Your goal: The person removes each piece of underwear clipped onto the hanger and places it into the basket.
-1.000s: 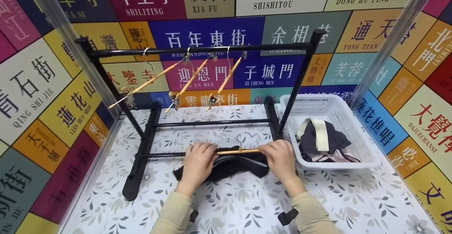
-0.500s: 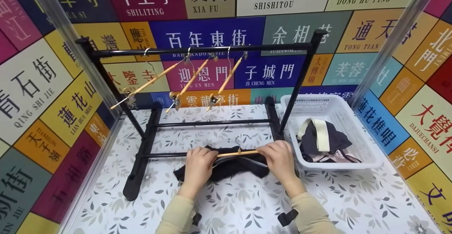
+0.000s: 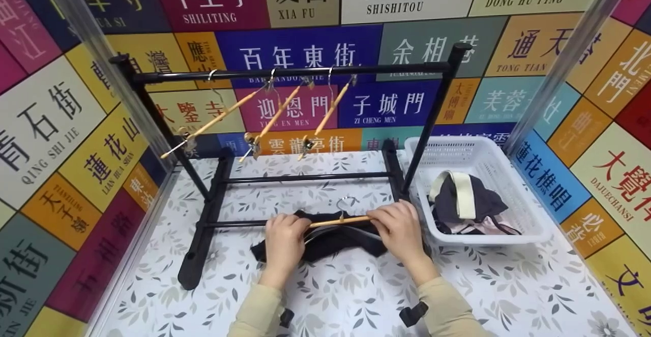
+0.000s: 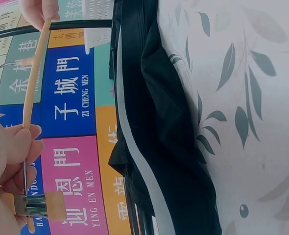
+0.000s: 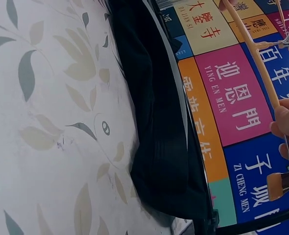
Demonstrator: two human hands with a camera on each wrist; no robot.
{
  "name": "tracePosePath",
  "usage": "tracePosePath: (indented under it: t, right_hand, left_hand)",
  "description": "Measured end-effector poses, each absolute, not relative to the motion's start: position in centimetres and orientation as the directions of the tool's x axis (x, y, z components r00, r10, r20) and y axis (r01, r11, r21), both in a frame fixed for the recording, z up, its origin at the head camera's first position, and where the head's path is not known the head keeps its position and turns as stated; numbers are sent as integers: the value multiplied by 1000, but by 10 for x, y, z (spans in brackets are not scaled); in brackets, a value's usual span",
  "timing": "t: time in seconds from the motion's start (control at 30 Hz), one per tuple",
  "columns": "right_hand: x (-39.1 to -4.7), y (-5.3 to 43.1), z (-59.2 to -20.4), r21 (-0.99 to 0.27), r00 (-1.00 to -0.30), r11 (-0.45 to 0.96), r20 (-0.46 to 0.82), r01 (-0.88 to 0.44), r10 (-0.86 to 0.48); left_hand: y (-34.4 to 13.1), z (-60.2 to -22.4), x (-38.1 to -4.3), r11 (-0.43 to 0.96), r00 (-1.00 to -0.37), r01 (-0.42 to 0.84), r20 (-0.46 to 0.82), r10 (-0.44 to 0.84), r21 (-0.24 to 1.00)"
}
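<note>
Both hands hold a wooden clip hanger (image 3: pixel 342 220) level, one near each end. My left hand (image 3: pixel 285 240) pinches its left part between thumb and fingers; my right hand (image 3: pixel 401 231) pinches the right part. A wooden clip (image 4: pixel 36 205) shows beside the left fingers, and another clip (image 5: pixel 281 185) beside the right ones. The hanger's metal hook (image 3: pixel 347 203) points away from me. Below lies a black garment (image 3: pixel 330 248) with a grey-white strip along its upper edge, flat on the table. In both wrist views the hanger is apart from the garment (image 4: pixel 164 117).
A black garment rack (image 3: pixel 305 72) stands behind the hands, with several similar hangers (image 3: pixel 279 111) on its top bar. Its lower bar (image 3: pixel 234 223) runs just behind the garment. At the right is a white plastic basket (image 3: pixel 529 205) holding dark, cream and pink clothes (image 3: pixel 470 200).
The hanger has shifted slightly left and its hook has dipped a little lower. Both hands keep their hold and have moved only slightly. The garment stays in place.
</note>
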State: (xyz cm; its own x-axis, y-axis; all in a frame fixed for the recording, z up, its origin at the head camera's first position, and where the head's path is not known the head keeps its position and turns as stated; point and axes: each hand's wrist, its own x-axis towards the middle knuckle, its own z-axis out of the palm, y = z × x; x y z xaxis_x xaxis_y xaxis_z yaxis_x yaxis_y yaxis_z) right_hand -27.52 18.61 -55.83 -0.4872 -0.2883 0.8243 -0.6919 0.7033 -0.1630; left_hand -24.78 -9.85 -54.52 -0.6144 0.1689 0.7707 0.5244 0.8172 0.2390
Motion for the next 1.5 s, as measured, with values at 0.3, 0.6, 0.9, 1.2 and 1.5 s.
tracePosePath:
  t: [0.3,0.6,0.9,1.2,1.5]
  right_hand:
    - [-271,179,-562,-160,-476,665,817,-729,-326]
    - [-269,172,-573,-219,-571,681,744,-699,-347]
    - [-266,165,-585,-285,-744,758,560,-586,-365]
    - [-265,157,-598,-286,-763,750,492,-596,-419]
    - [-264,155,-604,-280,-811,783,391,-555,-435]
  left_hand:
    - [-106,-548,-248,850,-613,462,784,99,254]
    - [-120,-548,-249,880,-622,390,782,36,270]
    - [-130,-548,-249,894,-635,361,772,28,265]
    - [-136,-551,-250,893,-624,359,781,14,271]
    - [-140,-553,-249,896,-620,340,785,-16,286]
